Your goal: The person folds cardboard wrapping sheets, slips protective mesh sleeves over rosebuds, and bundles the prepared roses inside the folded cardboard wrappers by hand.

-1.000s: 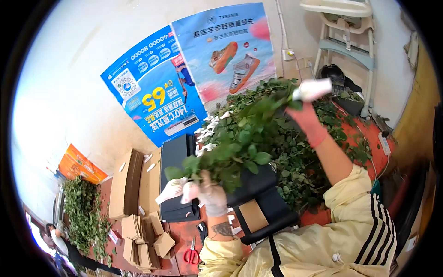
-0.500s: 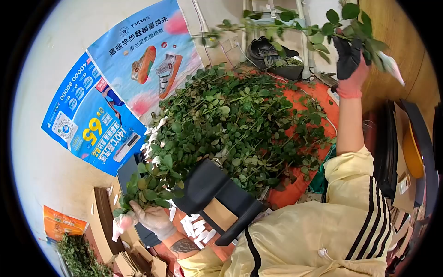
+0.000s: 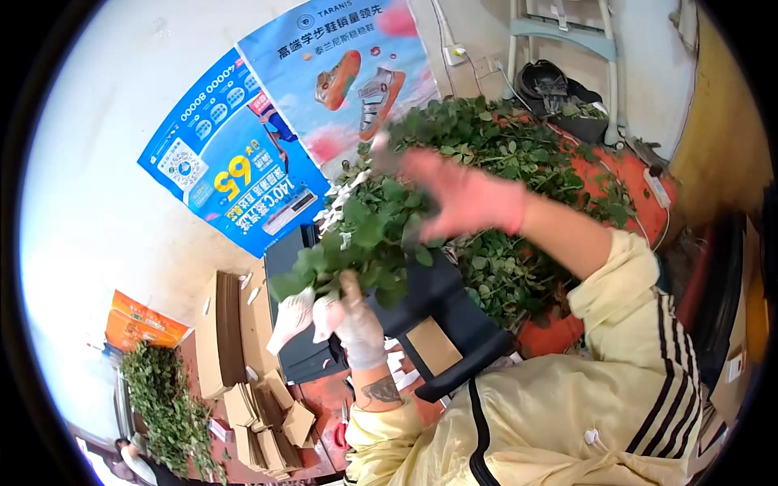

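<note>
My left hand (image 3: 356, 328), in a pale glove, is closed around leafy rose stems. Two rose buds in white net sleeves, one bud (image 3: 292, 317) and another bud (image 3: 327, 316), stick out beside its fingers. The green leaves (image 3: 365, 235) of these roses spread above the hand. My right hand (image 3: 466, 194), in a pink glove with dark fingers, is raised over the foliage, blurred, thumb and fingers apart. Below it lies a black padded stand (image 3: 438, 296) with a cardboard piece (image 3: 433, 348) on it. White sleeves (image 3: 401, 368) lie on the table near my left wrist.
A big heap of rose stems (image 3: 510, 259) covers the orange-red tabletop (image 3: 547, 336). Stacked cardboard (image 3: 263, 433), red-handled scissors (image 3: 341, 433) and another pile of greenery (image 3: 166, 405) are on the left. A folding chair (image 3: 567, 36) stands behind; posters (image 3: 328, 69) hang on the wall.
My right hand has swung left from the far right and no longer holds the long rose stem. Two sleeved buds now show at my left hand instead of one. The view has turned left.
</note>
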Action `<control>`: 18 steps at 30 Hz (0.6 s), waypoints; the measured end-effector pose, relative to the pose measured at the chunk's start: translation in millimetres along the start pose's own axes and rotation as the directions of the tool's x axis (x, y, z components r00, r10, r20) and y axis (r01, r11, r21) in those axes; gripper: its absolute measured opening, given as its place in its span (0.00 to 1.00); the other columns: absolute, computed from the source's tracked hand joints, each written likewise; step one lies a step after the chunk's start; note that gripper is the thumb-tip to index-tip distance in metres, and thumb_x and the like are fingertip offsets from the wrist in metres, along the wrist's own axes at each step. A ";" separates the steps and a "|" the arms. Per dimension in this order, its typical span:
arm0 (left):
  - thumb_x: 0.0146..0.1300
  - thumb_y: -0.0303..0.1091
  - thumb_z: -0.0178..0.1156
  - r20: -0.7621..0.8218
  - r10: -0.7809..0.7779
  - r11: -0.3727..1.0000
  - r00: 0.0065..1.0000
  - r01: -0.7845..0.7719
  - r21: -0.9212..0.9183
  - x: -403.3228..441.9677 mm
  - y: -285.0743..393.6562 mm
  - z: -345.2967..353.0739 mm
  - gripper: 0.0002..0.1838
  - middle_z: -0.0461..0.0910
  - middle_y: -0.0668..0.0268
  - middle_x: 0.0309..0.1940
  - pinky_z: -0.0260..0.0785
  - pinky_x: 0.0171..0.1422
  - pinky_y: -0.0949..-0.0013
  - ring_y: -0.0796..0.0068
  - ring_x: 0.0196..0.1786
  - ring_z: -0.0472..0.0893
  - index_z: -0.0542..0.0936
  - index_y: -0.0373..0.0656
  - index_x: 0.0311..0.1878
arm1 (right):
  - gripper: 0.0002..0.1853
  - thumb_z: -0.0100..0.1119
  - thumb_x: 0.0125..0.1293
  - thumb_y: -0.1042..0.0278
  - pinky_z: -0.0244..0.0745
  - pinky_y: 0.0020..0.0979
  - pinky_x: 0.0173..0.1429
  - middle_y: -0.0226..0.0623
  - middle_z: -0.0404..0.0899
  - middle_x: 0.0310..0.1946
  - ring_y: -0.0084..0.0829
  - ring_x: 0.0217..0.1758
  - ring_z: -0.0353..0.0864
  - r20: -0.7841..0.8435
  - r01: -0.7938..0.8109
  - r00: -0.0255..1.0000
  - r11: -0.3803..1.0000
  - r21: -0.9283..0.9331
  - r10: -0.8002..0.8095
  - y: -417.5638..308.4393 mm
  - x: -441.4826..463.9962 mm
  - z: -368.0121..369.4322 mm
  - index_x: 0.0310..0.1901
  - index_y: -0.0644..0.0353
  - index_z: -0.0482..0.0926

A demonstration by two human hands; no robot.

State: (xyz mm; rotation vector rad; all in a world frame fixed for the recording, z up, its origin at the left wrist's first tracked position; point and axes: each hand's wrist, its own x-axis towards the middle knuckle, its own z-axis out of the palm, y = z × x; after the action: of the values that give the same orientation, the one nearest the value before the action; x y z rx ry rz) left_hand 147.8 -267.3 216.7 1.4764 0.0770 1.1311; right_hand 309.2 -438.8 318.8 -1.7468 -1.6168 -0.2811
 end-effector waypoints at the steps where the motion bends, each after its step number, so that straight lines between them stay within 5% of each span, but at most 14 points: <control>1: 0.67 0.29 0.51 0.065 0.017 0.983 0.998 -0.029 0.181 -0.9 -8.1 -3.5 0.17 0.72 0.64 0.53 0.67 0.58 0.68 0.73 0.53 0.72 0.67 0.38 0.58 | 0.50 0.67 0.47 0.50 0.48 0.39 0.74 0.51 0.57 0.66 0.44 0.71 0.54 0.059 0.063 0.997 0.981 -0.181 -0.053 -10.3 -2.9 29.2 0.68 0.64 0.53; 2: 0.66 0.33 0.54 0.088 -0.084 0.996 0.993 0.082 0.026 1.2 -0.8 7.0 0.19 0.72 0.65 0.53 0.67 0.56 0.68 0.74 0.52 0.72 0.67 0.40 0.59 | 0.50 0.68 0.47 0.49 0.47 0.39 0.74 0.50 0.57 0.66 0.44 0.71 0.54 0.121 0.126 0.989 0.927 -0.353 -0.089 -12.3 -3.5 55.0 0.67 0.64 0.54; 3: 0.65 0.32 0.56 0.116 0.020 0.975 0.993 -0.045 0.220 3.8 11.6 19.2 0.18 0.73 0.66 0.49 0.67 0.54 0.70 0.74 0.50 0.72 0.68 0.40 0.57 | 0.48 0.67 0.47 0.50 0.47 0.40 0.74 0.50 0.57 0.65 0.45 0.70 0.54 0.127 0.135 0.986 0.960 -0.244 -0.107 -15.8 4.1 66.6 0.66 0.65 0.56; 4: 0.65 0.31 0.56 0.136 0.004 0.990 0.991 -0.023 0.142 8.9 -4.2 14.3 0.16 0.74 0.65 0.47 0.67 0.53 0.69 0.74 0.48 0.73 0.70 0.39 0.55 | 0.46 0.67 0.48 0.51 0.48 0.40 0.73 0.51 0.57 0.65 0.46 0.70 0.55 0.133 0.144 0.983 0.980 -0.137 -0.126 -17.2 9.5 74.1 0.65 0.66 0.57; 5: 0.65 0.29 0.55 0.157 -0.013 0.998 0.988 0.003 0.064 13.7 -19.9 9.2 0.14 0.75 0.65 0.45 0.67 0.52 0.68 0.74 0.47 0.73 0.71 0.37 0.53 | 0.42 0.67 0.48 0.52 0.53 0.41 0.71 0.48 0.61 0.63 0.46 0.67 0.59 -0.037 0.181 0.982 0.980 -0.087 -0.185 -13.2 9.8 79.4 0.62 0.62 0.61; 8: 0.63 0.27 0.57 0.193 0.065 0.993 0.979 -0.083 0.083 23.4 -3.8 20.1 0.11 0.76 0.64 0.43 0.69 0.50 0.67 0.73 0.44 0.74 0.73 0.37 0.49 | 0.39 0.67 0.49 0.54 0.57 0.39 0.69 0.45 0.64 0.61 0.45 0.65 0.62 0.000 0.088 0.996 0.996 -0.007 -0.088 -6.5 8.8 80.2 0.62 0.59 0.63; 9: 0.61 0.27 0.59 0.445 0.220 0.779 0.868 -0.431 0.455 27.4 -4.1 12.7 0.12 0.76 0.64 0.42 0.69 0.49 0.66 0.73 0.43 0.75 0.74 0.37 0.48 | 0.32 0.66 0.46 0.59 0.71 0.39 0.52 0.47 0.73 0.48 0.45 0.47 0.75 -0.133 0.176 0.973 0.979 -0.106 -0.190 -0.5 12.1 84.6 0.54 0.61 0.67; 11: 0.51 0.35 0.67 0.474 0.036 0.925 0.880 -0.208 0.317 23.0 29.4 26.1 0.38 0.61 0.54 0.59 0.55 0.64 0.64 0.65 0.61 0.62 0.59 0.34 0.62 | 0.29 0.65 0.47 0.61 0.71 0.39 0.51 0.46 0.75 0.45 0.43 0.47 0.76 -0.277 0.192 0.953 0.949 0.250 -0.120 22.5 13.9 85.4 0.52 0.60 0.70; 12: 0.47 0.40 0.71 0.482 -0.057 0.964 0.875 -0.078 0.255 20.7 46.0 32.8 0.51 0.53 0.49 0.68 0.48 0.72 0.62 0.61 0.71 0.55 0.51 0.32 0.69 | 0.27 0.65 0.48 0.61 0.70 0.39 0.51 0.45 0.75 0.45 0.41 0.47 0.77 -0.362 0.209 0.922 0.964 0.167 -0.137 25.0 12.9 65.0 0.51 0.58 0.71; 13: 0.46 0.41 0.71 0.503 -0.060 0.876 0.862 -0.195 0.440 18.8 59.0 26.5 0.56 0.45 0.48 0.70 0.41 0.74 0.63 0.60 0.73 0.48 0.44 0.32 0.70 | 0.21 0.63 0.51 0.61 0.69 0.38 0.53 0.42 0.77 0.45 0.37 0.48 0.77 -0.296 -0.098 0.954 0.978 -0.183 0.040 54.7 12.2 55.0 0.48 0.55 0.74; 14: 0.46 0.42 0.71 0.515 -0.067 0.742 0.854 -0.303 0.598 15.6 66.3 14.8 0.61 0.37 0.48 0.72 0.34 0.76 0.63 0.60 0.75 0.40 0.37 0.32 0.71 | 0.16 0.56 0.58 0.61 0.66 0.37 0.56 0.38 0.76 0.49 0.36 0.48 0.77 -0.470 -0.205 0.866 0.978 -0.029 0.167 30.3 16.9 6.4 0.48 0.54 0.75; 15: 0.46 0.41 0.70 0.520 -0.091 0.751 0.849 -0.284 0.596 9.5 70.0 1.7 0.59 0.41 0.48 0.71 0.37 0.75 0.63 0.61 0.75 0.43 0.39 0.31 0.71 | 0.18 0.52 0.63 0.61 0.67 0.35 0.56 0.36 0.75 0.49 0.31 0.49 0.75 -0.638 -0.157 0.767 0.983 -0.096 0.060 70.7 12.3 -27.7 0.52 0.56 0.72; 16: 0.50 0.37 0.66 0.556 -0.073 0.904 0.828 -0.180 0.387 -1.5 60.5 -16.3 0.51 0.47 0.43 0.70 0.37 0.75 0.58 0.52 0.74 0.46 0.46 0.30 0.70 | 0.17 0.50 0.64 0.61 0.67 0.33 0.56 0.35 0.76 0.48 0.29 0.48 0.75 -0.770 -0.211 0.626 0.977 -0.014 0.124 79.6 9.3 -69.6 0.53 0.57 0.73; 18: 0.52 0.40 0.66 0.671 -0.355 0.908 0.651 0.068 0.414 -18.8 56.5 -50.1 0.43 0.60 0.47 0.65 0.53 0.70 0.60 0.57 0.68 0.61 0.57 0.32 0.67 | 0.17 0.48 0.66 0.62 0.68 0.29 0.56 0.33 0.77 0.46 0.25 0.47 0.74 -0.919 -0.169 0.329 0.971 0.169 0.217 87.0 1.4 -163.3 0.53 0.58 0.75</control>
State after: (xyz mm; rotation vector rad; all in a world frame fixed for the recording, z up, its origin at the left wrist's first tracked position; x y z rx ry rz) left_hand 74.4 -258.6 241.1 2.1012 -0.1140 0.2484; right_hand 441.1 -536.1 404.8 -1.2520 -0.5111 -0.9376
